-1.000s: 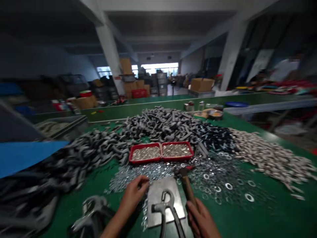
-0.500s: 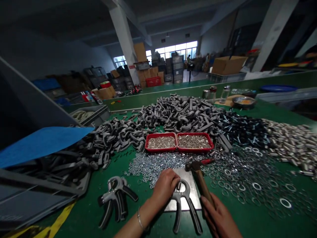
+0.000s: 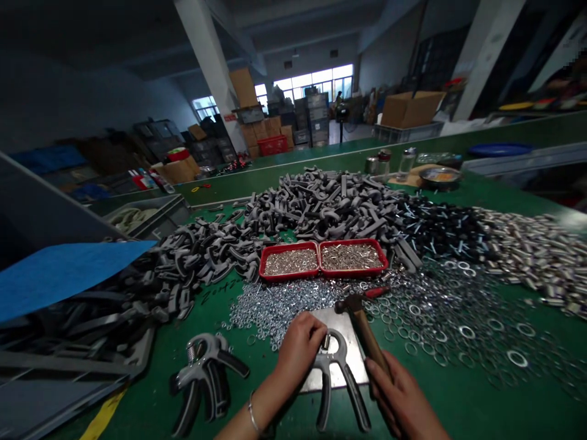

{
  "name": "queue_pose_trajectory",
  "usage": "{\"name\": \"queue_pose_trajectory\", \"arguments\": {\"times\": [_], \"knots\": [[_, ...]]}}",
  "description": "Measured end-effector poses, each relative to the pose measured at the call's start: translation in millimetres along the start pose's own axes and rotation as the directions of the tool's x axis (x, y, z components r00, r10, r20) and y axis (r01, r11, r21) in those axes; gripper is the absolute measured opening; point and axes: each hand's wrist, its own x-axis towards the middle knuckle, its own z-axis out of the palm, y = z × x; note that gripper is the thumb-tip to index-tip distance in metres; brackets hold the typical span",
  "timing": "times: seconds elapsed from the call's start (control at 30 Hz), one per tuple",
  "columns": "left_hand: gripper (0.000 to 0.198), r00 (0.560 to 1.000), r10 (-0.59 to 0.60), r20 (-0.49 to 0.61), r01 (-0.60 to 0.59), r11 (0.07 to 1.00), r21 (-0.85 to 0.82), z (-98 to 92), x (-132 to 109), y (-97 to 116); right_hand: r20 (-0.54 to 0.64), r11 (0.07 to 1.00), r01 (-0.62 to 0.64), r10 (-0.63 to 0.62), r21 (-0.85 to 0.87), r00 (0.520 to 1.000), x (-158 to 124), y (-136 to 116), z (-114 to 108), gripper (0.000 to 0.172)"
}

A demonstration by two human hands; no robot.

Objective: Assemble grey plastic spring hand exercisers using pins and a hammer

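A grey and black hand grip strengthener point(image 3: 338, 360) lies with its two handles toward me on a flat metal plate point(image 3: 351, 342). My left hand point(image 3: 300, 345) is closed on the left side of its curved head; the fingertips are partly hidden. A small metal cylinder point(image 3: 326, 342) shows beside those fingers. My right hand point(image 3: 398, 388) is wrapped round the wooden handle of a hammer point(image 3: 367, 330). The hammer's dark head rests near the plate's upper edge, beside a red-handled tool point(image 3: 376, 293). More assembled hand grips point(image 3: 206, 373) lie to the left.
Two red trays point(image 3: 290, 261) of small metal parts stand ahead, behind loose nuts point(image 3: 275, 308). Grey handle parts point(image 3: 321, 205) are heaped beyond. Metal rings point(image 3: 466, 333), black screw-like parts point(image 3: 435, 223) and metal cylinders point(image 3: 541, 256) spread rightward. A grey crate point(image 3: 142, 360) stands left.
The whole view has shifted, so the scene sits slightly further left. Both hands keep their holds, and the hammer and hand grip stay nearly in place relative to the plate.
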Motion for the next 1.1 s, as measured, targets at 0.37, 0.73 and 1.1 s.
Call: {"name": "queue_pose_trajectory", "arguments": {"times": [0.37, 0.73, 1.1], "knots": [[0.023, 0.880, 0.455, 0.137, -0.456, 0.726, 0.515, 5.7, -2.7, -7.7, -0.016, 1.000, 0.005, -0.005, 0.028, 1.000, -3.0, -2.1, 0.7, 0.039], [0.026, 0.786, 0.509, 0.351, -0.616, 0.592, 0.520, -4.6, 8.7, -8.5, 0.152, 0.975, 0.066, -0.033, -0.211, 0.988, -23.0, -23.4, -46.6, 0.040], [0.027, 0.962, 0.260, 0.090, -0.275, 0.901, 0.335, -32.2, -38.1, 2.4, 0.168, 0.670, 0.347, -0.319, -0.656, 0.933, -48.3, -104.8, -63.1, 0.039]]}}
